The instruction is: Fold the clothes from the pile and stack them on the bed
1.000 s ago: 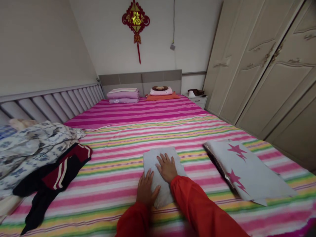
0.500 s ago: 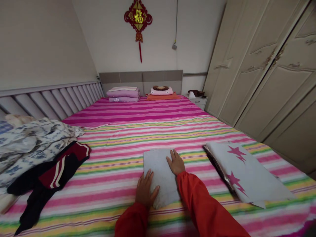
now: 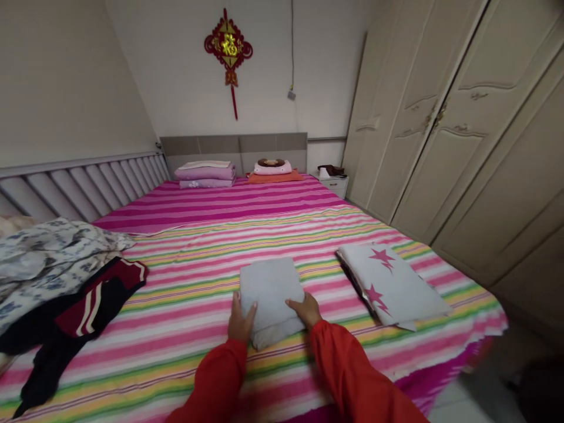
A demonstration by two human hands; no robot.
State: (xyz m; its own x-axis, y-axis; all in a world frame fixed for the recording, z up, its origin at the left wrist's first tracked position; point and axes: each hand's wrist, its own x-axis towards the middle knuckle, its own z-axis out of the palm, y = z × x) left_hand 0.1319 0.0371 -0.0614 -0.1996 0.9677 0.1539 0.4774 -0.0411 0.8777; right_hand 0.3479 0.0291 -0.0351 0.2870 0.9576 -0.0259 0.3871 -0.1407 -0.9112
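A folded light grey cloth [image 3: 273,294] lies on the striped bed in front of me, its near edge a little uneven. My left hand [image 3: 241,320] grips its left side, thumb on top and fingers along the edge. On the right side, my right hand [image 3: 307,310] clasps the cloth the same way, its thumb over the top and the other fingers partly hidden at the edge. Farther right rests a folded whitish piece with pink stars [image 3: 392,285], dark along its left edge; neither hand touches it.
Dark clothing with maroon and white stripes [image 3: 90,305] and a flower-patterned cloth [image 3: 66,249] lie at left. Folded bedding [image 3: 206,175] sits by the headboard [image 3: 273,148]. A wardrobe [image 3: 423,147] stands to the right; the bed's edge drops off at lower right.
My hands have gone from lying flat on the grey cloth to gripping its two sides. The cloth's outline is now shorter and wider. The view has turned right.
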